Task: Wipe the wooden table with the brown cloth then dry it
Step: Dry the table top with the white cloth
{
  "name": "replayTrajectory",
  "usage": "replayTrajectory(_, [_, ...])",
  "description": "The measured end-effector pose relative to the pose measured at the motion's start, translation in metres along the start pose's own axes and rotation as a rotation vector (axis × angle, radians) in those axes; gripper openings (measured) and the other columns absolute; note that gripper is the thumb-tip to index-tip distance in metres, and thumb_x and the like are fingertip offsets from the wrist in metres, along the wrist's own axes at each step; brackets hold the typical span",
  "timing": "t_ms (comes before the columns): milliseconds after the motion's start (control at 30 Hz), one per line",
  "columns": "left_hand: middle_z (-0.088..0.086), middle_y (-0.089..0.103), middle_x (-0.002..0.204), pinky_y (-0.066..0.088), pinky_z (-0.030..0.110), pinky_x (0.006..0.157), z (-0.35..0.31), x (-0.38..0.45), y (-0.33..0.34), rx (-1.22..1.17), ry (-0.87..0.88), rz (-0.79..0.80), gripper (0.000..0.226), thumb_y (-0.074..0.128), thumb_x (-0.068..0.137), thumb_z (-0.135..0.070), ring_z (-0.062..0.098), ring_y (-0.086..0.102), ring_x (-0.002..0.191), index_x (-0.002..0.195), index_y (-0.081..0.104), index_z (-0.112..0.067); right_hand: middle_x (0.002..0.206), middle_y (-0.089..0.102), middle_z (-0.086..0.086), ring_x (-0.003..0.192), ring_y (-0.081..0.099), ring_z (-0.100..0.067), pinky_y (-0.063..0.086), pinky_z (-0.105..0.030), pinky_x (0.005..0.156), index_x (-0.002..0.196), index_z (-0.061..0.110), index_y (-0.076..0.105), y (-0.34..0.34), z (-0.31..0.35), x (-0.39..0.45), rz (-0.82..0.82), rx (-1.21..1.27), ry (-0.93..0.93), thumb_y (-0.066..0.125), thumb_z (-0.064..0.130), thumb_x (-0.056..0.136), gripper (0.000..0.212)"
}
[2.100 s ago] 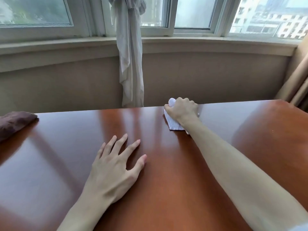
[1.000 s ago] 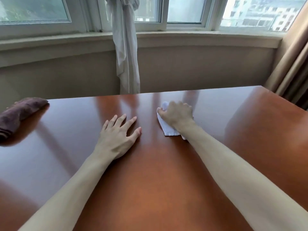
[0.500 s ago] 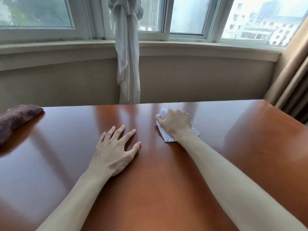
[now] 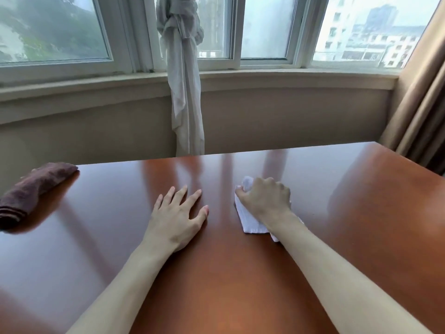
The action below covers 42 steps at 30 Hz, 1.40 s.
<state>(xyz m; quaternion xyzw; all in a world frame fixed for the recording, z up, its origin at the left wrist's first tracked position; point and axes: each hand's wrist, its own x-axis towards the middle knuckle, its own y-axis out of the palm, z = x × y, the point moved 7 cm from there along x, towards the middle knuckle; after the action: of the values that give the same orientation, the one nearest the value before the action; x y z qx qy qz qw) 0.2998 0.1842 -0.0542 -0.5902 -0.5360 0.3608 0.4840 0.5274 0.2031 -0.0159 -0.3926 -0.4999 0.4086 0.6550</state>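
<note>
Two bare forearms reach in from the bottom edge over the glossy reddish-brown wooden table (image 4: 361, 213), its lacquered top smooth and mirror-like w/ pale window streaks reflected across it. Left hand (image 4: 177, 219) lies flat, palm down, near the table's middle; fingers straight and spread, thumb angled out to the right, holding nothing. Just to its right, apart from it, the right hand (image 4: 263, 201) sits knuckles-up, fingers curled and bunching a small white cloth (image 4: 250, 224), soft and crumpled, looks finely ribbed; one tuft pokes out above the knuckles, a flat folded corner trails back under the wrist, pressed on the tabletop. Further out at the far-left edge lies the dark brown terry cloth (image 4: 31, 189), rolled lengthwise into a thick fuzzy sausage shape, resting diagonally on the wood, well apart from both hands, untouched. Beyond the table's far edge: a plain beige wall below a curved sill, w/ a sheer white curtain (image 4: 185, 104) knotted near the top and hanging in limp folds. At right, a heavy tan drape (image 4: 419, 104) in vertical pleats. Behind these, white-framed windows (image 4: 265, 27) w/ hazy glass.
</note>
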Motion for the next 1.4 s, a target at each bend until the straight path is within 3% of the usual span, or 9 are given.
replayTrajectory(233, [-0.021,0.003,0.167,-0.005,0.03,0.125,0.007,0.005,0.001,-0.006,-0.02,-0.069,0.074,0.007,0.083,-0.081,0.003,-0.006,0.153,0.152,0.018,-0.058,0.091,0.066,-0.009,0.082,0.06,-0.034,0.035,-0.035,0.068,0.08,0.018,0.052,0.065,-0.016,0.173,-0.034,-0.073,0.092,0.049,0.052,0.089,0.036])
replayTrajectory(400, [-0.023,0.0,0.166,-0.007,0.029,0.125,0.009,0.008,0.003,-0.011,-0.045,-0.055,0.072,0.006,0.083,-0.081,0.001,-0.009,0.152,0.151,0.014,-0.06,0.089,0.066,-0.008,0.076,0.051,-0.031,0.034,-0.036,0.069,0.083,0.016,0.057,0.075,-0.017,0.204,-0.008,-0.082,0.14,0.049,0.053,0.088,0.038])
replayTrajectory(533, [-0.017,0.005,0.168,-0.002,0.033,0.126,0.008,0.009,0.003,-0.01,-0.047,-0.015,0.068,0.014,0.088,-0.079,0.005,-0.005,0.154,0.153,0.017,-0.057,0.079,0.063,-0.004,0.076,0.057,-0.033,0.034,-0.036,0.067,0.076,0.019,0.057,0.052,-0.007,0.136,-0.012,-0.023,0.061,0.049,0.056,0.09,0.04])
replayTrajectory(700, [-0.008,0.01,0.169,0.0,0.04,0.126,0.0,0.008,0.0,-0.004,-0.029,0.035,0.064,0.023,0.096,-0.071,0.014,0.002,0.155,0.155,0.022,-0.05,0.054,0.021,0.008,0.063,0.064,-0.034,0.031,-0.033,0.059,0.058,0.025,0.024,-0.014,0.009,-0.009,-0.093,0.014,-0.038,0.059,0.056,0.087,0.056])
replayTrajectory(833, [-0.003,0.009,0.17,-0.001,0.045,0.126,-0.001,0.001,0.0,0.015,-0.019,0.078,0.062,0.023,0.099,-0.066,0.018,0.002,0.156,0.158,0.021,-0.045,0.06,0.056,0.002,0.062,0.067,-0.031,0.033,-0.032,0.057,0.075,0.024,0.043,-0.036,0.012,-0.112,-0.063,-0.009,-0.07,0.048,0.066,0.085,0.044])
replayTrajectory(967, [-0.002,0.008,0.17,-0.001,0.047,0.126,0.002,0.003,0.003,0.021,-0.012,0.076,0.063,0.022,0.099,-0.065,0.019,0.002,0.156,0.158,0.02,-0.044,0.065,0.061,0.004,0.062,0.066,-0.028,0.044,-0.033,0.056,0.083,0.024,0.048,-0.04,0.012,-0.147,-0.019,-0.037,-0.152,0.03,0.07,0.083,0.049])
replayTrajectory(1067, [-0.002,0.009,0.169,-0.001,0.046,0.126,0.002,0.004,0.004,0.018,-0.001,0.052,0.063,0.022,0.098,-0.065,0.019,0.002,0.156,0.158,0.02,-0.045,0.067,0.063,0.003,0.066,0.066,-0.028,0.039,-0.032,0.058,0.086,0.023,0.055,-0.031,0.015,-0.11,-0.028,-0.056,-0.187,0.033,0.07,0.084,0.053])
replayTrajectory(1200, [-0.004,0.011,0.169,0.0,0.043,0.126,0.004,0.002,0.007,0.02,0.005,0.017,0.064,0.021,0.096,-0.067,0.017,0.002,0.156,0.157,0.02,-0.048,0.055,0.045,0.003,0.063,0.065,-0.035,0.034,-0.033,0.059,0.071,0.024,0.054,-0.005,0.007,-0.014,-0.12,0.016,-0.166,0.059,0.059,0.086,0.038])
replayTrajectory(1400, [-0.013,0.011,0.167,-0.001,0.036,0.125,0.007,0.004,0.006,0.031,-0.001,-0.034,0.069,0.012,0.088,-0.075,0.009,0.0,0.154,0.154,0.019,-0.054,0.093,0.068,-0.013,0.087,0.063,-0.037,0.035,-0.037,0.069,0.081,0.02,0.051,0.059,-0.026,0.166,-0.044,-0.056,0.031,0.05,0.057,0.088,0.037])
